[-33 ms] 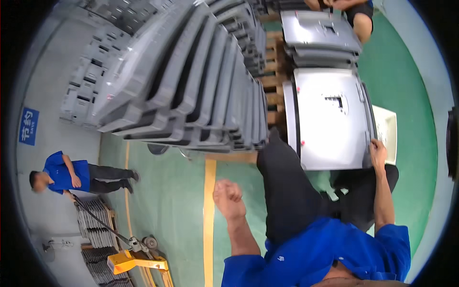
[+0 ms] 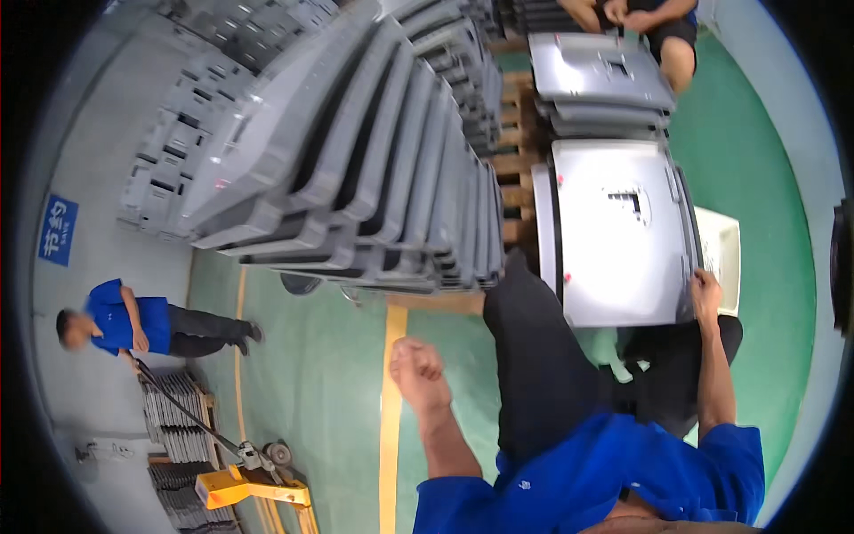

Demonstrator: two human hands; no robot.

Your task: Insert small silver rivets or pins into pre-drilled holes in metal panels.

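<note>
A silvery sheet-metal panel (image 2: 614, 258), with a dark slotted opening and two small red spots on its left edge, lies in front of my knees on top of other panels. My right hand (image 2: 707, 294) is closed round its near right edge. Away to the left, my left hand (image 2: 418, 367) is raised above the green floor, its fingers curled into a fist. Whatever that fist may hold is hidden. Both hands are well apart, and the left one touches no panel.
Tall rows of grey panels (image 2: 356, 169) lean at the left, close to my knee. A cream bin (image 2: 728, 258) stands right of the panel. Beyond another panel stack (image 2: 605, 76) a person's hands (image 2: 627, 16) show. At far left, a person (image 2: 133, 316) holds a yellow pallet truck's (image 2: 227, 488) handle.
The whole view has shifted slightly, so the panels sit a little lower in the picture. My right hand keeps its grip on the panel edge; my left fist stays raised.
</note>
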